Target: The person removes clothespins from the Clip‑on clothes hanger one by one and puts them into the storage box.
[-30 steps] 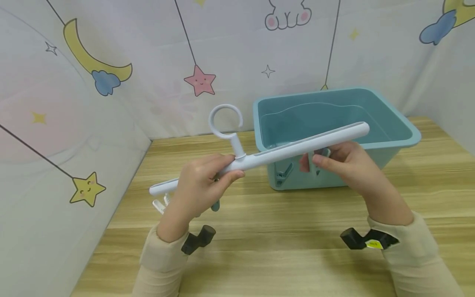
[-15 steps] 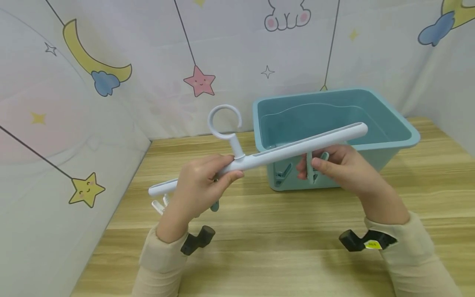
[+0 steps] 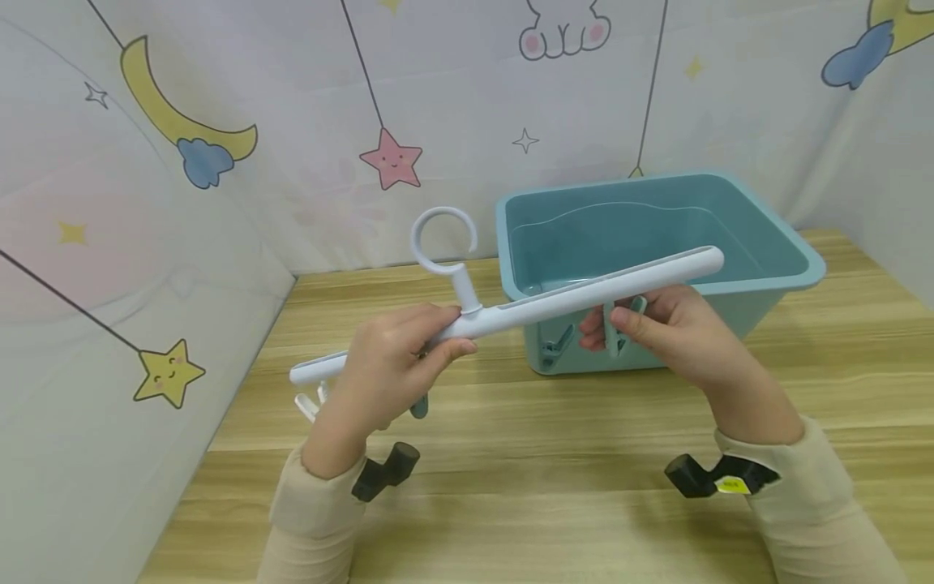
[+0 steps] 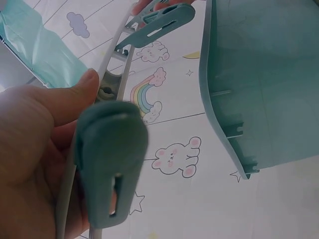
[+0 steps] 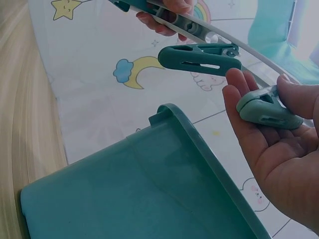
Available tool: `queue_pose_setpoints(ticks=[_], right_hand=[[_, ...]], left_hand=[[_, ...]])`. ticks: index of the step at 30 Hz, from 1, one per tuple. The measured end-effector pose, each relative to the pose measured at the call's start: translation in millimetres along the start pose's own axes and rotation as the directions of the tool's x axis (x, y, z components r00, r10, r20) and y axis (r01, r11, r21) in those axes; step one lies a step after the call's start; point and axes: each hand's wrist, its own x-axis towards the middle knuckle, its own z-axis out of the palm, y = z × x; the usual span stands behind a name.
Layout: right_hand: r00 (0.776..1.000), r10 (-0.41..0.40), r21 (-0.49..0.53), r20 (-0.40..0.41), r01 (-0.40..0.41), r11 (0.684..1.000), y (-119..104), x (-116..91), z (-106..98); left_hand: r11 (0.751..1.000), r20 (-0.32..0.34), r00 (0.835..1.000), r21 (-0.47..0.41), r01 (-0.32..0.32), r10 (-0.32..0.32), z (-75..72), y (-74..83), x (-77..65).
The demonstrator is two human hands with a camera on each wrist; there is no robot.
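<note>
A white clothes hanger point(image 3: 613, 284) with a round hook point(image 3: 416, 235) is held up over the table, its right end higher. My left hand point(image 3: 383, 365) grips its bar just beside the hook's stem. Under the right end, my right hand point(image 3: 674, 332) pinches a light green clip point(image 5: 269, 107) between thumb and fingers, right at the hanger's underside. A darker green clip point(image 5: 199, 59) hangs beside it, nearer the middle. Another green clip point(image 4: 112, 164) sits by my left hand, and a white clip point(image 3: 308, 405) shows under the left end.
A blue-green plastic tub point(image 3: 759, 288) stands behind the hanger's right half, near the back of the wood-grain table point(image 3: 540, 487). A white cloth with cartoon prints point(image 3: 292, 65) hangs behind and to the left.
My right hand has shifted slightly left and turned, bringing the pinched clip more into sight. The hanger's right end has dipped a little; my left hand keeps its hold.
</note>
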Motion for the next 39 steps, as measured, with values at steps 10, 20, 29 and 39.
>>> queue_pose_setpoints(ticks=[10, 20, 29, 39], right_hand=[[0.999, -0.015, -0.061, -0.030, 0.013, 0.998, -4, 1, 5], [0.987, 0.004, -0.165, -0.158, -0.030, 0.986, -9, 0, 13], [0.972, 0.009, -0.217, -0.235, -0.061, 0.974, -14, -1, 14], [0.937, 0.083, -0.322, -0.340, -0.199, 0.926, -18, 0, 19]], left_hand=[[1.000, 0.013, 1.000, 0.012, -0.020, 0.020, -0.4, 1.0, 0.3], [1.000, 0.010, 1.000, 0.017, -0.017, 0.017, -0.6, 0.4, 0.0], [0.998, -0.034, 0.997, -0.009, -0.065, 0.064, 4.0, -2.1, -0.1], [0.999, -0.022, 0.999, 0.036, -0.031, 0.032, 2.3, 0.8, 0.0]])
